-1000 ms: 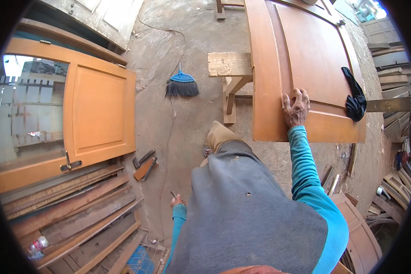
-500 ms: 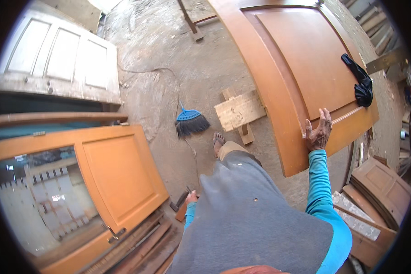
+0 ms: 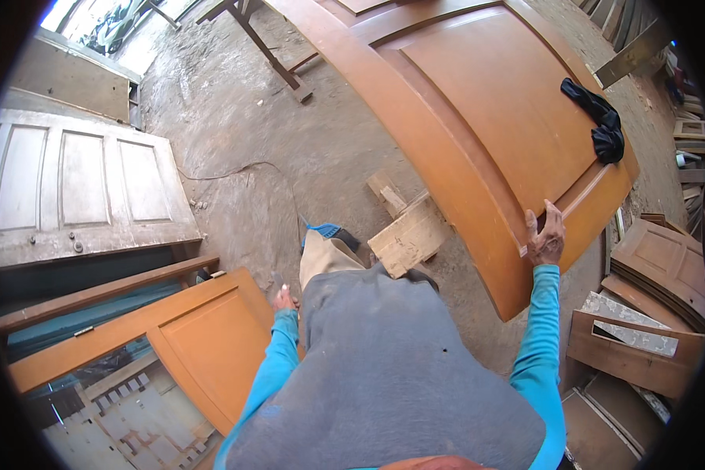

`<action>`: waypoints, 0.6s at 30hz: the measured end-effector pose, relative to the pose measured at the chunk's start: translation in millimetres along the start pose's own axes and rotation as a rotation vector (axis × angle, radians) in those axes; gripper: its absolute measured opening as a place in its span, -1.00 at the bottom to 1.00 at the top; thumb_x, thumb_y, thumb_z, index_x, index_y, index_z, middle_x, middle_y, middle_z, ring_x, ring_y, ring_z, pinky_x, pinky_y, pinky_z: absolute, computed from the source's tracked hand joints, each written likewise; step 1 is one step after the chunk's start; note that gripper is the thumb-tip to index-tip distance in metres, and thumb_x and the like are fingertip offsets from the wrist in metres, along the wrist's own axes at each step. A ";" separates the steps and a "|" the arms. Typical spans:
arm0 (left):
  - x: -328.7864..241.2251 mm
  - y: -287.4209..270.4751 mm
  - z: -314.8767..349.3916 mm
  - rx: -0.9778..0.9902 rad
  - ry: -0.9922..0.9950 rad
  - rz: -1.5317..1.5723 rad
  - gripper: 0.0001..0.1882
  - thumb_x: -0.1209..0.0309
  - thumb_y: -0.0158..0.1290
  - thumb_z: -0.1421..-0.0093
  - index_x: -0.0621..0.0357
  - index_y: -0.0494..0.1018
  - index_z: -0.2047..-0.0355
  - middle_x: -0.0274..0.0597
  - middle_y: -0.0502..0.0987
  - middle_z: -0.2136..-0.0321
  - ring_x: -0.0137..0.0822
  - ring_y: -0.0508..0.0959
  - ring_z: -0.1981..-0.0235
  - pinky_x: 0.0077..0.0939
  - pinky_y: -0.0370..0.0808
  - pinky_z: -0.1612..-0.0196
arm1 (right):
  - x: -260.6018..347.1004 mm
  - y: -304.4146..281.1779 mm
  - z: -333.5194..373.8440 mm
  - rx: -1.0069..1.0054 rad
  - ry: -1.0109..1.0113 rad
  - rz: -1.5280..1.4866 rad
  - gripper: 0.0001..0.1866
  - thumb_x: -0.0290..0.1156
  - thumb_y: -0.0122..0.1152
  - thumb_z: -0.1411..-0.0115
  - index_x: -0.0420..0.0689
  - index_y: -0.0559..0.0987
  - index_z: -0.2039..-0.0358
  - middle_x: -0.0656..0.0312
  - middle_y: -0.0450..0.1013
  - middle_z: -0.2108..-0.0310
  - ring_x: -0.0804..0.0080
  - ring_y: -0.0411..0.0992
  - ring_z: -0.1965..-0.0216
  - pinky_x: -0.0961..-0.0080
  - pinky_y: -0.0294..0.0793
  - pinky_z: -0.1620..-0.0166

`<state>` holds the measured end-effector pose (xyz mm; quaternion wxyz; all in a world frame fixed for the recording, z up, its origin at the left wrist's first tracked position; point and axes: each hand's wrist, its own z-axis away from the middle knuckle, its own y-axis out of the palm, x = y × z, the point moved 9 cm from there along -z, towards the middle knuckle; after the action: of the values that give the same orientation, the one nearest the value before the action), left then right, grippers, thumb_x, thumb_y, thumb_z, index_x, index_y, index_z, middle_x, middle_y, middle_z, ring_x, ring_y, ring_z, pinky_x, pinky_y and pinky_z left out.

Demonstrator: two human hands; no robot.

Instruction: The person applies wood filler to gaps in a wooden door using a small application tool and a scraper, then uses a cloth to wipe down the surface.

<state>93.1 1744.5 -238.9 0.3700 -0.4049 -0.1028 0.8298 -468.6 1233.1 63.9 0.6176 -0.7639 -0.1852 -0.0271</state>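
Observation:
An orange-brown panelled wooden door (image 3: 493, 102) lies flat, raised off the floor, at the upper right. My right hand (image 3: 546, 233) rests on its near end with the fingers spread, wrapped around nothing. A crumpled black cloth (image 3: 603, 125) lies on the door's right side, beyond that hand. My left hand (image 3: 284, 298) hangs low on the left with its fingers curled. Something thin and greyish shows at its fingertips, too small to name. Close by on the left is an orange door (image 3: 211, 329) with a glass pane.
A pale wooden board on a support (image 3: 411, 235) stands beside the raised door. Behind my leg, a blue broom (image 3: 333, 231) is partly hidden. A whitish door (image 3: 86, 184) leans at left. Door panels (image 3: 658, 270) are stacked at right. A cable (image 3: 243, 167) crosses the floor.
My view has swung and my body has come forward. The left hand has left the spot beside a dark tool near the orange door. My right hand stays on the raised door's end.

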 end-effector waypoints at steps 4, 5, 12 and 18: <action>-105.5 33.2 -38.8 0.091 0.240 -0.201 -0.54 -0.03 -0.04 -0.38 0.08 0.61 0.09 -0.19 0.43 0.70 -0.33 0.47 0.71 -0.37 0.46 0.61 | 64.5 -51.2 -7.9 -0.391 0.054 -0.054 -0.42 -0.03 0.09 -0.37 -0.24 0.43 -0.19 -0.07 0.44 -0.11 -0.04 0.37 -0.19 0.09 0.29 -0.24; -119.0 40.7 -49.5 0.099 0.257 -0.214 -0.54 -0.03 -0.04 -0.38 0.08 0.61 0.09 -0.19 0.43 0.70 -0.33 0.47 0.71 -0.37 0.46 0.61 | 67.6 -43.7 -7.2 -0.402 0.074 -0.053 -0.42 -0.03 0.09 -0.37 -0.24 0.43 -0.19 -0.07 0.44 -0.11 -0.04 0.37 -0.19 0.09 0.29 -0.24; -178.6 98.3 -135.1 0.502 0.279 -0.579 -0.45 -0.10 -0.13 -0.40 0.07 0.65 0.15 -0.07 0.62 0.56 -0.30 0.62 0.52 -0.29 0.57 0.38 | 88.7 24.8 -5.7 -0.326 0.286 0.186 -0.37 -0.08 0.18 -0.30 -0.15 0.36 -0.28 -0.04 0.18 -0.33 -0.04 0.13 -0.37 0.02 0.16 -0.35; -247.4 102.4 -247.7 0.485 0.217 -0.468 -0.29 -0.22 -0.26 -0.39 0.12 0.63 0.03 -0.08 0.62 0.56 -0.27 0.64 0.50 -0.31 0.58 0.30 | 112.9 22.5 -5.2 -0.370 0.337 0.353 -0.36 -0.17 0.13 -0.36 -0.18 0.24 -0.35 -0.15 0.19 -0.30 -0.09 0.16 -0.34 0.04 0.21 -0.32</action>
<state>322.6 1467.9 -300.9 0.6442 -0.3565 0.0474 0.6750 -355.6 1252.6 74.5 0.4851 -0.8686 0.0633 -0.0788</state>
